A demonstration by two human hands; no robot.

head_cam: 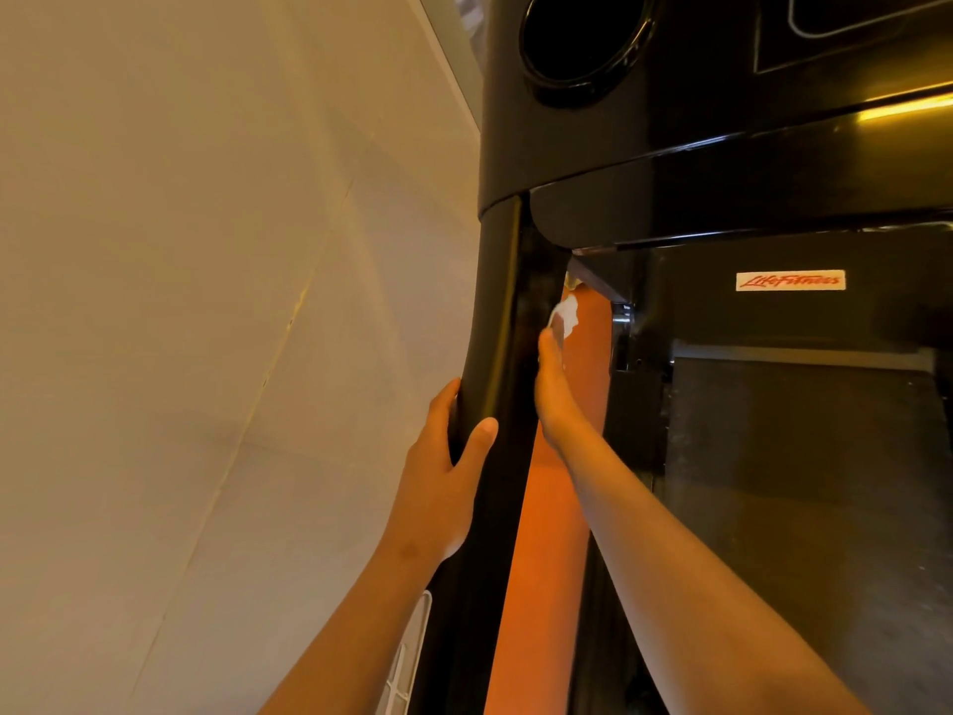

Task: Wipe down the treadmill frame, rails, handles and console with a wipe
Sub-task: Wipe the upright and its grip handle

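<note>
The treadmill's black upright post (508, 322) runs from the console (670, 126) down to the bottom of the view. My left hand (443, 472) grips the post from its left side, thumb across the front. My right hand (554, 389) reaches behind the post's right edge and presses a white wipe (564, 314) against it; its fingers are partly hidden by the post. A round cup holder (585, 41) sits in the console's top left.
Pale tiled floor (206, 301) fills the left half. Right of the post lie the black motor cover with a Life Fitness label (790, 280) and the belt (804, 456). An orange surface (546, 559) shows between post and deck. A white grille (407, 663) lies low.
</note>
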